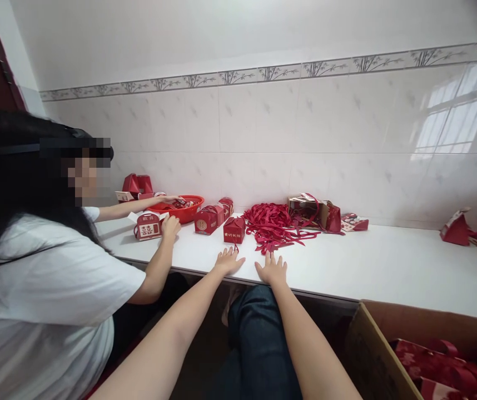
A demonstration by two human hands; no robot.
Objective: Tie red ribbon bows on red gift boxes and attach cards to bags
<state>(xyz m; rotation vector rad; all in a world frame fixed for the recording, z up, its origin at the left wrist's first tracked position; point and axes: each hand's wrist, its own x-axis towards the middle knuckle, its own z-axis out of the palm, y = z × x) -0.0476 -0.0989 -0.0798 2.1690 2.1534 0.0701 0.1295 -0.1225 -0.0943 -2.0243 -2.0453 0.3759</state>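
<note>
Red box (234, 230), small and squarish, stands upright on the white table (372, 261) in the head view, between the front and back edges, just beyond the left hand (229, 262). That hand lies palm down at the table's front edge, fingers spread, with nothing in its grip. A thin red strip (235, 248) runs from the box toward its fingertips; whether they touch it, I cannot tell. The right hand (272, 270) also rests open and palm down at the front edge, close to the loose ends of a heap of red ribbons (268, 215). The heap spreads from beside the box toward the table's back edge, where a small carton (325, 213) lies near the wall. Two more red boxes (209, 220) stand behind and to the left. Farther left, a co-worker in a white shirt (55, 278) has one hand at a labelled red box (149, 226) and the other at a red basin (190, 215). Below the table's front edge, toward the right, an open cardboard box (374, 344) holds red packages (434, 361).
</note>
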